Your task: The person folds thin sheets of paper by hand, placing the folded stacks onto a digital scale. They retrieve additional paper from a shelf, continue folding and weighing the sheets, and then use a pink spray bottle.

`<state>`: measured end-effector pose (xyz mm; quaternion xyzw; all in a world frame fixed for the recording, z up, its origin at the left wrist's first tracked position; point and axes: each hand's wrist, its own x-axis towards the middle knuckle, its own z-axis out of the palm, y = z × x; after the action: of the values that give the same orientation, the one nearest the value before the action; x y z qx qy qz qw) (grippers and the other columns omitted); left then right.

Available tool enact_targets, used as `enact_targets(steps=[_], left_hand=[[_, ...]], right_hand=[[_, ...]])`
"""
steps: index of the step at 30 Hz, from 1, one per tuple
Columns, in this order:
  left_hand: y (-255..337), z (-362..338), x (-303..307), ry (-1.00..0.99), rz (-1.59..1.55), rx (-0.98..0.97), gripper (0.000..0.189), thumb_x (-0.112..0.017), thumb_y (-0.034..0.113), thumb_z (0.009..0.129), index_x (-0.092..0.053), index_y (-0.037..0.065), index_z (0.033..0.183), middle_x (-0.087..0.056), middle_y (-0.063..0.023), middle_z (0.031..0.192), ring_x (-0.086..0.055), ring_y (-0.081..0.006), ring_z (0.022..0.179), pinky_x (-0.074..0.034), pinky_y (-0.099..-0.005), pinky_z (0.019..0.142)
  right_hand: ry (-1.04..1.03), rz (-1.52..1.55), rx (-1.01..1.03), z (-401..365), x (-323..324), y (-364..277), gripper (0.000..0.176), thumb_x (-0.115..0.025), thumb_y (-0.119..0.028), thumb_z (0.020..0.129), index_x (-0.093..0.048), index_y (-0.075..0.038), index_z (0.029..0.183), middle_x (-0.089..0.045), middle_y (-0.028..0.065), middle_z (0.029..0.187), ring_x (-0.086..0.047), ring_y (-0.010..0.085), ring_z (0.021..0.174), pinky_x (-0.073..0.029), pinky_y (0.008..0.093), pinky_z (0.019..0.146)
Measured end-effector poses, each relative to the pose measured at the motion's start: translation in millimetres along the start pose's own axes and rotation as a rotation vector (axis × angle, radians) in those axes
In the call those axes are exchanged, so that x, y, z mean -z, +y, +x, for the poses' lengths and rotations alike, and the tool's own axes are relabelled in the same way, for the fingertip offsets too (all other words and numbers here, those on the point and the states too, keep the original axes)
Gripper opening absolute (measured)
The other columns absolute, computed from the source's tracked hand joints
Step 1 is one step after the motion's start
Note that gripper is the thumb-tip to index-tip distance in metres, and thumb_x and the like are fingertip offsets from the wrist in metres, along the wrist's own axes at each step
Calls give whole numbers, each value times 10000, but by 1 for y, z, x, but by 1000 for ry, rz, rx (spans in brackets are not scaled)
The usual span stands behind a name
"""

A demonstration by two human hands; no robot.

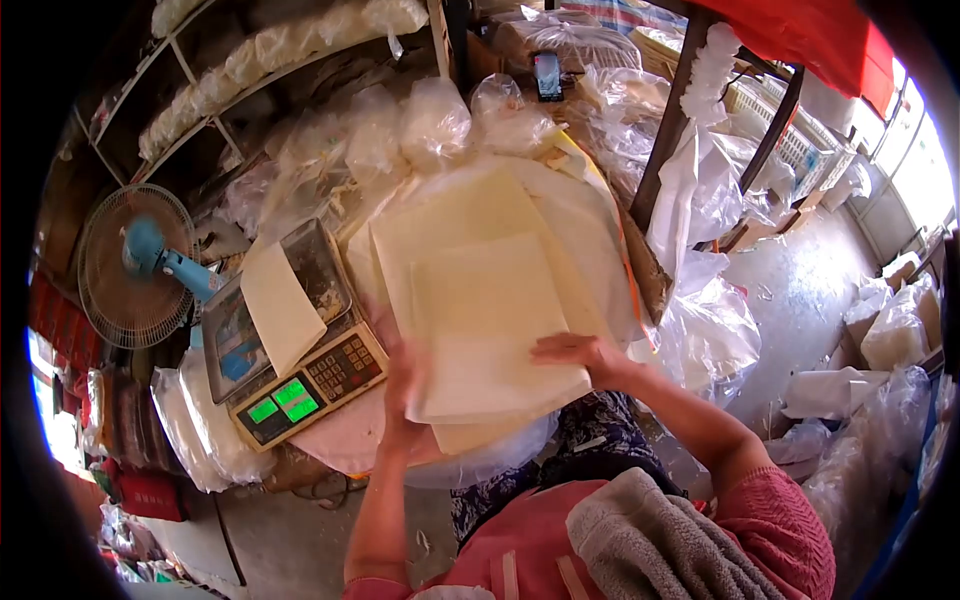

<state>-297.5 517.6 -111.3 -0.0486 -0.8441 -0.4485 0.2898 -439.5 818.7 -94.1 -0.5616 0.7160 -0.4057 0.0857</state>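
Note:
A stack of thin cream sheets [490, 320] lies at the middle of the round table, over larger sheets of the same pale colour [480, 205]. My left hand [403, 385] is at the left edge of this stack, slightly blurred, with its fingers against the side. At the right lower corner, my right hand [585, 357] grips the stack with its fingers lying over the top sheet. Left of the stack stands a digital scale [310, 385] with a lit green display. On its metal pan rests one cream sheet [280, 305].
A blue fan [145, 250] stands at the left. Filled clear plastic bags [435, 120] line the table's back edge, near a phone [548, 76]. A dark post [665, 140] rises at the right, with plastic wrapping [705, 320] below. Shelves [230, 110] hold more bags.

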Motion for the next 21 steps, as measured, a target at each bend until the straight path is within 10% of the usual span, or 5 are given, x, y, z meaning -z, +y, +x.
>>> enact_targets(steps=[4, 8, 12, 15, 21], left_hand=[[-17, -12, 11, -491, -117, 114, 370, -688, -23, 699, -653, 111, 1042, -644, -41, 1146, -533, -238, 1171, -312, -388, 1064], [4, 7, -11, -66, -287, 669, 448, -720, 75, 713, -578, 55, 1137, -679, -98, 964, -621, -183, 939, -408, -384, 966], [13, 18, -30, 41, 341, 478, 711, -744, 261, 747, -416, 55, 1344, -430, -207, 1339, -459, -337, 1211, -386, -442, 982], [-7, 15, -40, -294, 803, -51, 814, -708, 436, 748, -357, 75, 1389, -227, -190, 1467, -250, -379, 1344, -269, -519, 1053], [-6, 13, -45, -491, 741, 88, 869, -626, 589, 743, -344, 90, 1397, -236, -176, 1472, -176, -373, 1371, -150, -571, 1080]], right_hand=[[45, 261, -126, -17, -7, 26, 419, -672, -25, 750, -622, -100, 1159, -642, 132, 1117, -567, 262, 1121, -429, 326, 949], [292, 387, -707, 4, -6, 21, 194, -637, -209, 872, -635, -47, 979, -647, 96, 818, -595, 149, 787, -471, 329, 714], [262, -4, -799, 16, -12, 40, 388, -673, -318, 816, -475, 14, 789, -518, 149, 670, -535, 260, 645, -394, 405, 597], [275, -76, -799, 22, -11, 35, 382, -676, -306, 792, -526, 24, 915, -585, 200, 767, -576, 350, 739, -436, 416, 670], [316, -342, -491, 43, -6, 7, 816, -704, -418, 725, -347, -107, 1390, -370, 215, 1392, -387, 387, 1260, -381, 435, 996]])
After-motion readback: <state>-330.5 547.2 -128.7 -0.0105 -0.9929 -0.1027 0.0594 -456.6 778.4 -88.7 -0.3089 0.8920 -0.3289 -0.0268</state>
